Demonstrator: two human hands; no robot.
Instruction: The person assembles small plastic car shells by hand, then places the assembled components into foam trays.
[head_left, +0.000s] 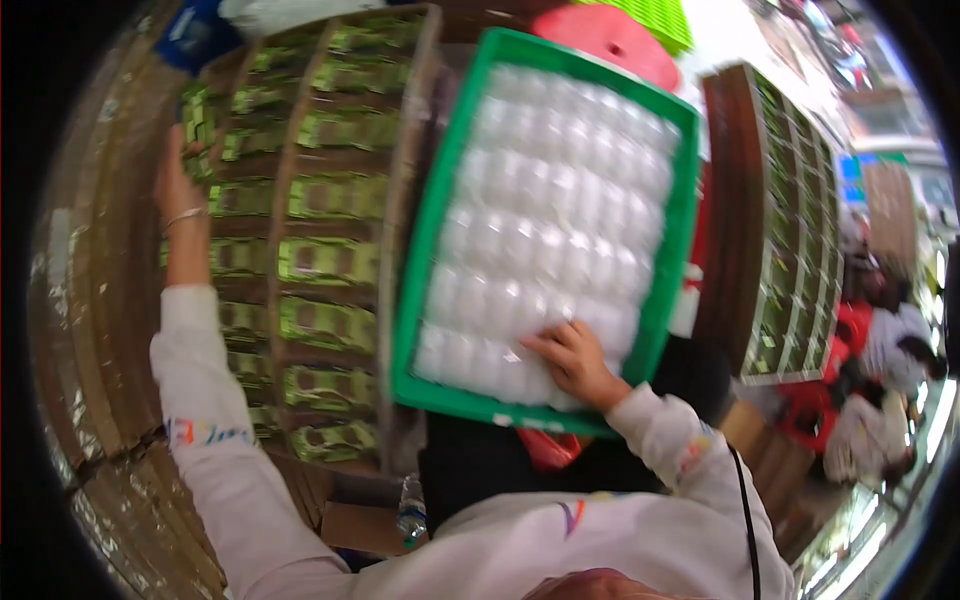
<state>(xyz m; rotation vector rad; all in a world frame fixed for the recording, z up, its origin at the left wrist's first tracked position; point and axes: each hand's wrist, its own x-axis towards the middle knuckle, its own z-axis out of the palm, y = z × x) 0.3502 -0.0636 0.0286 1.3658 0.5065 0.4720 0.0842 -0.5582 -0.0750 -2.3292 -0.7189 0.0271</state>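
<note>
My left hand [178, 182] reaches to the far left edge of a brown tray. Its fingers, partly hidden, are closed on a green toy car body shell [196, 118], which stands lengthwise unlike the others. Similar green car body shells [330, 258] lie in columns in the brown tray [397, 200]. My right hand [578, 365] lies over the near part of white, shiny rounded pieces [545, 235] lined up in rows inside a green plastic crate [680, 250]. Its fingers are apart, the index finger stretched to the left, and I see nothing in them.
Another brown tray of green pieces [790, 230] stands to the right. Behind the crate are a red round stool top [610, 45] and a lime green basket [655, 18]. Stacked brown boards [110, 330] line the left. A clear bottle [411, 508] is near my lap. People sit far right.
</note>
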